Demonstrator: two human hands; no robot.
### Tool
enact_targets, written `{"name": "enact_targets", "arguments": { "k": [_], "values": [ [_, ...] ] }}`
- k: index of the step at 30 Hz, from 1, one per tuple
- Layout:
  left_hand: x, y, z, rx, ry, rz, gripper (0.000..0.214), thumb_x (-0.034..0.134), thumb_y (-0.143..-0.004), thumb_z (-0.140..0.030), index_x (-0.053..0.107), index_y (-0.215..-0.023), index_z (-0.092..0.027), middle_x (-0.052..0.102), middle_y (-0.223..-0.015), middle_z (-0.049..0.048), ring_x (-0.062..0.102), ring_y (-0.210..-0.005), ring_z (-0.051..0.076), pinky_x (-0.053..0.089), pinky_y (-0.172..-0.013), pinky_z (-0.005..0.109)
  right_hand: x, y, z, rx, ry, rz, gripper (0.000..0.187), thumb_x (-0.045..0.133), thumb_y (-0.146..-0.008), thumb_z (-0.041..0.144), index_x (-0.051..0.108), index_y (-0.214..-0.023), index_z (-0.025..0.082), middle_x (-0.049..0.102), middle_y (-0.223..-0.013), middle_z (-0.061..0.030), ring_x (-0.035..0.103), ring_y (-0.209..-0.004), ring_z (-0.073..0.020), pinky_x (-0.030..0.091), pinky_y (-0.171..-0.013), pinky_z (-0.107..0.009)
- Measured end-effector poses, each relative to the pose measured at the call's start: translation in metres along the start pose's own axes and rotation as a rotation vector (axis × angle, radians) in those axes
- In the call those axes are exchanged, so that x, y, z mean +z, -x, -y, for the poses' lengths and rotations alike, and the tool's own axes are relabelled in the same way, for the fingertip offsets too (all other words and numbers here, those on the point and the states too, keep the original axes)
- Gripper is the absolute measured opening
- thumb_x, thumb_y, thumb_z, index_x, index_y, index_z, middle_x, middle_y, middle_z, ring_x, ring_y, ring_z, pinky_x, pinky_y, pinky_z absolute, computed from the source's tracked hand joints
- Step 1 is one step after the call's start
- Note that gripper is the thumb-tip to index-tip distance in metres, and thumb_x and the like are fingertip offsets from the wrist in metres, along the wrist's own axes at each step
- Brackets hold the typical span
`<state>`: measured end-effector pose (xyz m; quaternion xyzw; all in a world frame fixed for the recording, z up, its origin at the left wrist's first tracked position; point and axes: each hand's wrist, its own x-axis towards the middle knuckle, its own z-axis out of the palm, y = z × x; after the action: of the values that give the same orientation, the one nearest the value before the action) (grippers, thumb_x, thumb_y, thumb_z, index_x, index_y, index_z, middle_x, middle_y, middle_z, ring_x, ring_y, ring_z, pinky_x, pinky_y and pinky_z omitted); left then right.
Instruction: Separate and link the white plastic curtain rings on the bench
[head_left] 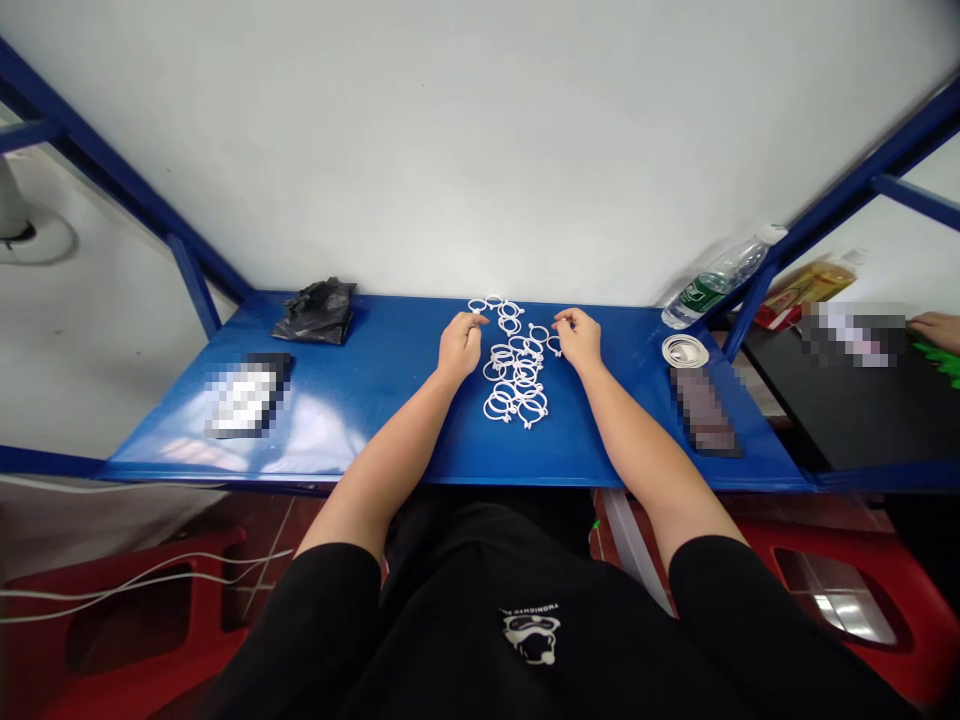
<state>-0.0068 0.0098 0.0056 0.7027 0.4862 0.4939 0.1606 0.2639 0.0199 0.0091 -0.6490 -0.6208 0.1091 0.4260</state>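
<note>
Several white curtain rings [527, 372] with small eyelets lie in a loose, overlapping strip on the blue table [390, 400]. A few more rings [509, 318] lie at the far end of the strip, near the wall. On the left side of them is my left hand [460, 345], its fingers curled and closed by the far rings. Across the strip, my right hand [580, 338] has thumb and forefinger pinched together. One ring [554, 346] shows just beside and partly behind that hand. What either hand holds, if anything, is too small to make out.
A crumpled black plastic bag [316, 310] and a blurred packet [250, 396] lie to the left. On the right are a leaning water bottle [720, 280], a coiled white cable [685, 351] and a blurred dark object [705, 410]. Another person's hand [937, 328] shows far right.
</note>
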Motion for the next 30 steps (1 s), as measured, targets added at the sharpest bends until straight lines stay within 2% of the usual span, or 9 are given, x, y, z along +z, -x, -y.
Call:
{"name": "enact_targets", "arguments": {
  "k": [4, 9, 14, 22, 25, 30],
  "values": [
    [0.0, 0.0, -0.001, -0.018, 0.01, 0.021, 0.035, 0.041, -0.091, -0.01, 0.073, -0.097, -0.02, 0.074, -0.101, 0.0053, 0.07, -0.098, 0.02, 0.054, -0.094, 0.031, 0.0, 0.0, -0.001, 0.008, -0.029, 0.029, 0.031, 0.047, -0.086, 0.025, 0.076, -0.095, 0.022, 0.081, -0.094, -0.0052, 0.075, -0.091, -0.0261, 0.057, -0.089, -0.04],
    [0.0, 0.0, -0.001, -0.042, 0.012, 0.062, 0.033, 0.041, -0.088, -0.01, 0.073, -0.091, -0.021, 0.076, -0.097, 0.0039, 0.071, -0.094, 0.02, 0.055, -0.092, 0.031, 0.0, -0.001, -0.001, -0.004, -0.085, 0.024, 0.034, 0.045, -0.087, 0.026, 0.078, -0.097, 0.022, 0.082, -0.095, -0.0047, 0.076, -0.093, -0.0267, 0.057, -0.091, -0.041],
    [-0.001, 0.0, -0.002, -0.004, 0.02, 0.132, 0.031, 0.041, -0.085, -0.009, 0.069, -0.079, -0.022, 0.075, -0.089, 0.0035, 0.071, -0.089, 0.021, 0.055, -0.088, 0.032, 0.001, -0.001, -0.002, -0.006, -0.083, 0.039, 0.037, 0.045, -0.087, 0.026, 0.08, -0.1, 0.023, 0.083, -0.099, -0.0049, 0.076, -0.099, -0.0271, 0.058, -0.095, -0.043],
    [-0.002, 0.0, -0.005, 0.042, -0.019, 0.194, 0.026, 0.041, -0.083, -0.009, 0.061, -0.071, -0.023, 0.072, -0.082, 0.0032, 0.068, -0.082, 0.02, 0.054, -0.084, 0.032, 0.0, -0.003, 0.0, -0.036, -0.003, 0.049, 0.034, 0.048, -0.085, 0.023, 0.082, -0.091, 0.023, 0.083, -0.097, -0.0041, 0.077, -0.101, -0.0275, 0.057, -0.097, -0.042],
    [-0.001, 0.001, -0.004, 0.042, -0.02, 0.171, 0.025, 0.043, -0.083, -0.01, 0.061, -0.073, -0.023, 0.072, -0.083, 0.0036, 0.069, -0.084, 0.02, 0.054, -0.085, 0.033, -0.002, -0.003, 0.003, -0.053, 0.029, 0.046, 0.033, 0.049, -0.085, 0.022, 0.082, -0.088, 0.024, 0.084, -0.097, -0.0037, 0.077, -0.101, -0.0272, 0.057, -0.097, -0.04],
    [0.0, 0.003, -0.003, -0.033, 0.038, 0.127, 0.027, 0.044, -0.085, -0.01, 0.068, -0.09, -0.023, 0.077, -0.091, 0.0022, 0.071, -0.089, 0.02, 0.055, -0.086, 0.032, -0.005, -0.003, 0.009, -0.087, 0.099, 0.055, 0.033, 0.05, -0.085, 0.02, 0.082, -0.081, 0.024, 0.084, -0.097, -0.0049, 0.076, -0.1, -0.0282, 0.054, -0.098, -0.041]
  ]
}}
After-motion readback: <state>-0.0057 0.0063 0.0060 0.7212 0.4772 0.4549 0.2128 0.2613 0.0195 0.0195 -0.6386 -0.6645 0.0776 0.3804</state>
